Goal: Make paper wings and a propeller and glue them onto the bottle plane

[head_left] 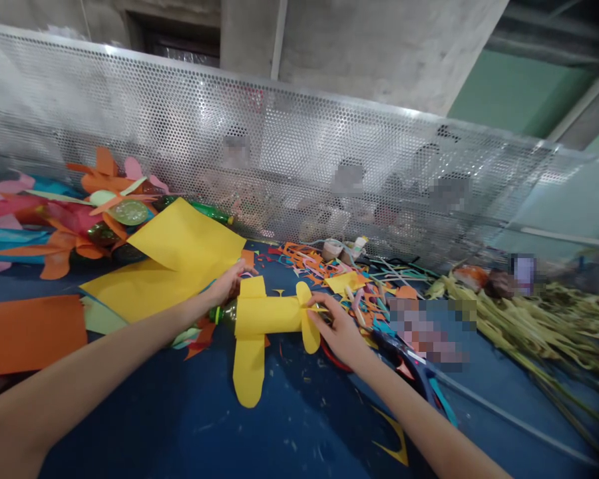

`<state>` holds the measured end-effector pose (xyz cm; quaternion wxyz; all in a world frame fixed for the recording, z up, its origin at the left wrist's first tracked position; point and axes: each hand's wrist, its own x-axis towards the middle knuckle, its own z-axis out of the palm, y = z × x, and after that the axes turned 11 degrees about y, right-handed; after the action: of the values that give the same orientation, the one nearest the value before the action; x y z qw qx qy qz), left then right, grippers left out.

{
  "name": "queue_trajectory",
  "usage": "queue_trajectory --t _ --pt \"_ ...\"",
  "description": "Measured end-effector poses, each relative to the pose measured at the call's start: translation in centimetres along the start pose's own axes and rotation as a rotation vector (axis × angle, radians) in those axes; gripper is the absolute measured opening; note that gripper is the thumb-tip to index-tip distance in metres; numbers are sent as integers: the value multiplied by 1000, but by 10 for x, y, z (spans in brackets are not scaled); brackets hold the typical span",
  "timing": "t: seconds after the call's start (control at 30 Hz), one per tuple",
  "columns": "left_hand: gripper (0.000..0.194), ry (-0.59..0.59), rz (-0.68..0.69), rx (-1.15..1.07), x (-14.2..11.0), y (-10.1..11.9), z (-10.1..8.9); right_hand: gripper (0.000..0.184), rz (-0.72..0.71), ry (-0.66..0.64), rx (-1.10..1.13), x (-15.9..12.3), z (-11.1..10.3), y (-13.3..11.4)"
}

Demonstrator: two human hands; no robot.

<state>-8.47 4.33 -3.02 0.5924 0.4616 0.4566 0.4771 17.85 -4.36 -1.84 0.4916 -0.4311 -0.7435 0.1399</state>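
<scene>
A toy airplane (272,315) made from a plastic bottle wrapped in yellow paper lies on the blue table, its green cap (215,315) pointing left. One paper wing (248,372) reaches toward me, and a rounded tail piece (310,331) is at the right end. My right hand (340,330) pinches the tail end between thumb and fingers. My left hand (228,282) is curled against the far side of the bottle near the far wing, its fingertips partly hidden. A glue gun (412,362), dark with a cable, lies just beyond my right forearm.
Yellow sheets (190,239) and an orange sheet (32,334) lie to the left. Behind them are several colourful bottle-and-paper toys (104,193). Paper scraps (324,266) litter the middle back. Dried husks (519,319) are at the right. A perforated metal panel (299,153) borders the far edge.
</scene>
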Motion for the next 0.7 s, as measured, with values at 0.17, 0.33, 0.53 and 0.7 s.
queue_trajectory --t 0.17,0.33,0.53,0.7 --pt "42 -6 9 12 -1 -1 -1 13 2 2 -5 0 1 -3" --pt "44 -11 5 37 -1 -1 0 13 -30 11 -36 -1 1 -3" --pt "42 -81 -46 115 -10 17 7 21 -15 25 -163 -9 1 -10" --pt "55 -369 -87 320 -29 48 -1 42 7 47 -251 -13 4 -16"
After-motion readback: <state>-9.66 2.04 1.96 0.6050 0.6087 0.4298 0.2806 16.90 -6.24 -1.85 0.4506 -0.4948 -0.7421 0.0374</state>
